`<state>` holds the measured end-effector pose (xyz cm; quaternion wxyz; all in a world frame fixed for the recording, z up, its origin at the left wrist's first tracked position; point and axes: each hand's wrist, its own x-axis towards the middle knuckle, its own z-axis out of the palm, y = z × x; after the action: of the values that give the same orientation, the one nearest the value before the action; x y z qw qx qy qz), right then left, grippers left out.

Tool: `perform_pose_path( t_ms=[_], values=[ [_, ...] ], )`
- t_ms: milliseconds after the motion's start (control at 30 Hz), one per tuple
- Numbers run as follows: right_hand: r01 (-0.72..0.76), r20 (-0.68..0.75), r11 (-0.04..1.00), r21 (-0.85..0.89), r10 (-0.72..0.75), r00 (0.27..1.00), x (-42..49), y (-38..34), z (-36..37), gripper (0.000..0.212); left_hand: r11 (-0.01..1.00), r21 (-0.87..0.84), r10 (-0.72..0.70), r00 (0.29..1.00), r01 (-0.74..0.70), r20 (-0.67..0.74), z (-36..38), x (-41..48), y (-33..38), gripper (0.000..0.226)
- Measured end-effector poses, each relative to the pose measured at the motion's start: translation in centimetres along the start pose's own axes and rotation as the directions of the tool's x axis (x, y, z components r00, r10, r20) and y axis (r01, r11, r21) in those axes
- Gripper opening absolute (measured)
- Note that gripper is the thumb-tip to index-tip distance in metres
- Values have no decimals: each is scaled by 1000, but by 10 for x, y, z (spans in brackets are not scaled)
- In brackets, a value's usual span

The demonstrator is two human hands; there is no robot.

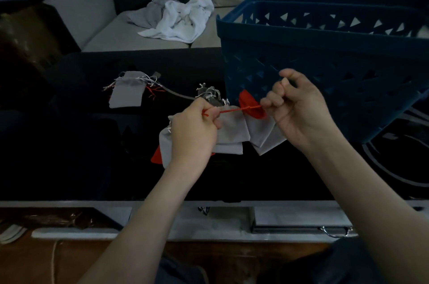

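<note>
From the head view, at frame centre, I see the left hand (195,131) and the right hand (299,109), the fingers of each curled and pinching an end of the red drawstring (232,110) stretched between them. The red pouch (249,103) sits bunched by the right hand, over the grey pouches (234,131) on the dark counter (92,144). I judge this to be the cinching step, and next I'd want a steady outward pull until the mouth closes.

black tabletop (81,144) | left: grey cloth drawstring pouch (126,95) | centre: heap of grey, red cloth pouches (232,131) | right: blue latticed plastic basket (325,63)
</note>
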<state>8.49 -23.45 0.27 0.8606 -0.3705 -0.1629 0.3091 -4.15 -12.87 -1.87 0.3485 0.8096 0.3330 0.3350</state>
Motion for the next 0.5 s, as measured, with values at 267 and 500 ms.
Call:
perform_pose_path(
  t_ms=[267,500],
  values=[
    [166,225,593,-788,26,974,-10,11,-5,28,860,-477,-88,974,179,207,2,4,13,25],
    [194,240,503,-842,27,970,-13,17,1,7,664,-698,-53,948,269,314,4,-1,19,17]
  ],
)
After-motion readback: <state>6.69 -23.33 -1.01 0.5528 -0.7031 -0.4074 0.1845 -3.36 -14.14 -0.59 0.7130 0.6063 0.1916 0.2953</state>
